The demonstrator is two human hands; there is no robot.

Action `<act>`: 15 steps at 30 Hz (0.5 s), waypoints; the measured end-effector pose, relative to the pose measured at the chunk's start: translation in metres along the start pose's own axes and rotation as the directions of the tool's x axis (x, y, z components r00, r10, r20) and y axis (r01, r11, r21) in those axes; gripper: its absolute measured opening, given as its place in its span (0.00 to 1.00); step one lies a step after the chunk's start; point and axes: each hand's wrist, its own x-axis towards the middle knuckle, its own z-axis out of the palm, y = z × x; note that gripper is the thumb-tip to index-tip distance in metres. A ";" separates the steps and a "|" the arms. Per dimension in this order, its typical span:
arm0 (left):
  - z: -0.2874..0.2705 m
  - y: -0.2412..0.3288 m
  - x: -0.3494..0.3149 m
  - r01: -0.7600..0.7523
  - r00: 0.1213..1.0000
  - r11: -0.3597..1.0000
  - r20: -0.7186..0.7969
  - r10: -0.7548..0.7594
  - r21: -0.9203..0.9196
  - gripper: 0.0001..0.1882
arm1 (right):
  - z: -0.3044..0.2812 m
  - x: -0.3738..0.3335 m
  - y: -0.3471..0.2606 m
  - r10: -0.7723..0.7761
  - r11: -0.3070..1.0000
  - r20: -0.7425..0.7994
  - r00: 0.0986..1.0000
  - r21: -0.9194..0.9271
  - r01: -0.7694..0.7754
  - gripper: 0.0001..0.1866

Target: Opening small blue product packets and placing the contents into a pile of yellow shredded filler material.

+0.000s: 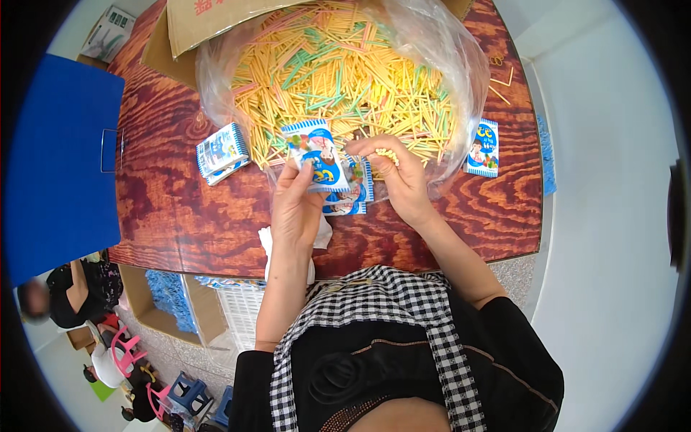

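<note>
My left hand [296, 201] pinches a small blue-and-white snack packet [324, 160] by its edge, thumb on its front. Close to the packet's right side, my right hand [404, 180] is closed on a small bunch of thin yellow sticks [387, 154], whose ends show between the fingers. Under and beside the held packet lie a few similar packets [348, 197], partly covered. Just beyond both hands, a clear plastic bag [468, 65] lies open, heaped with yellow, green and pink sticks [338, 68].
A stack of packets [222, 153] sits left of the bag; another packet [484, 148] lies to its right. A cardboard box [216, 25] surrounds the bag on the wood-patterned table [173, 223]. White cloth [322, 234] lies by my left forearm. People and stools [188, 392] are at lower left.
</note>
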 end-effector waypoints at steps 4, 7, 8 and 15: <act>-0.021 0.002 -0.006 -0.083 0.994 0.989 0.079 0.074 0.119 0.06 | -0.003 0.000 -0.004 0.011 0.999 0.071 0.997 0.048 -0.014 0.07; -0.023 -0.004 -0.010 -0.145 0.989 0.976 0.006 0.146 0.164 0.07 | -0.003 0.000 -0.004 0.007 0.995 0.093 0.996 0.099 -0.017 0.07; -0.023 -0.005 -0.011 -0.186 0.982 0.959 0.005 0.189 0.214 0.08 | -0.003 0.001 -0.004 0.011 0.995 0.098 0.995 0.100 -0.021 0.07; -0.026 -0.006 -0.020 -0.287 0.951 0.826 0.039 0.307 0.485 0.09 | -0.001 0.001 0.000 -0.001 0.996 0.161 0.987 0.094 -0.015 0.07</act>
